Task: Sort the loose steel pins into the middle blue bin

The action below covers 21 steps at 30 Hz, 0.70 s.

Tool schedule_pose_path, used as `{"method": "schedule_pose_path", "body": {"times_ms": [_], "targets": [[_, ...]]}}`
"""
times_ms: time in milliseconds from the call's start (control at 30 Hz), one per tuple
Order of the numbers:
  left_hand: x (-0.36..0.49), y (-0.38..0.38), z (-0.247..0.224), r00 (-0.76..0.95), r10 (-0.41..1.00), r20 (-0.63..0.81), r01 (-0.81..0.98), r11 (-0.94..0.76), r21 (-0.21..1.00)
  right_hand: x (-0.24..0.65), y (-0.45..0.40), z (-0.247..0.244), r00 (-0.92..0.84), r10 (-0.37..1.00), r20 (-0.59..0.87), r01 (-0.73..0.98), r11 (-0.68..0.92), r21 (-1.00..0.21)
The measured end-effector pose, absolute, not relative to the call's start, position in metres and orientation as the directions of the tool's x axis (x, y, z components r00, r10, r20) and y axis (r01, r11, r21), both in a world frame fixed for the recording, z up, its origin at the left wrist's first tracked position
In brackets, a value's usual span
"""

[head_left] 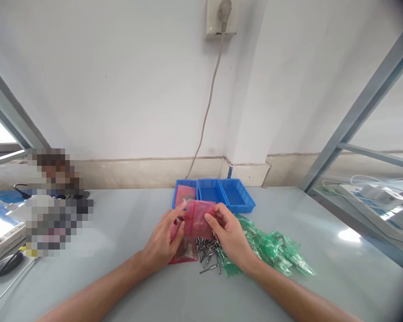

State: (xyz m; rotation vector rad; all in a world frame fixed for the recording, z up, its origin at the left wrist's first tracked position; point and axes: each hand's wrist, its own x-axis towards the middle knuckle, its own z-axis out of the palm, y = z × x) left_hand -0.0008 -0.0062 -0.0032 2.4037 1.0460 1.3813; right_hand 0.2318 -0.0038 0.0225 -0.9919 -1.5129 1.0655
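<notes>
A small pink zip bag (200, 218) with a red seal strip is held up between my two hands above the table. My right hand (230, 232) pinches its right end between thumb and fingers. My left hand (163, 235) grips near its left edge, thumb and forefinger curled around the side by the strip. Below lies another pink bag (189, 250) with small parts in it, partly hidden. A pile of dark metal pins (206, 250) is beside it, and several green plastic bags (272, 248) are heaped by my right hand.
Behind my hands stand blue trays (238, 206); the left one has a pink bag (184, 195) in it. A cable (210, 98) hangs from the wall socket. At the far left are a power strip (6, 241), a mouse (6, 264) and a blurred patch. Metal frame posts flank the table.
</notes>
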Motion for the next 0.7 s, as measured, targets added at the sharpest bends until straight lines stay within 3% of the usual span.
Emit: {"method": "schedule_pose_path", "body": {"times_ms": [167, 333, 567, 700], "targets": [[-0.0019, -0.0032, -0.0003, 0.444, 0.557, 0.702, 0.503, -0.803, 0.319, 0.2291, -0.006, 0.0254, -0.204, 0.958, 0.2, -0.02, 0.2, -0.98], [-0.0021, -0.0026, -0.0001, 0.354, 0.628, 0.693, 0.55, -0.739, 0.389, 0.2288, -0.0075, 0.0226, -0.225, 0.964, 0.139, -0.047, 0.132, -0.99], [-0.002, -0.0014, 0.0034, 0.28, 0.663, 0.694, 0.526, -0.711, 0.467, 0.2311, -0.0074, 0.0281, -0.201, 0.933, 0.299, 0.134, 0.329, -0.935], [-0.0022, -0.0008, 0.0029, 0.268, 0.667, 0.695, 0.519, -0.708, 0.479, 0.2303, -0.0096, 0.0311, -0.256, 0.915, 0.312, 0.163, 0.358, -0.919]]}}
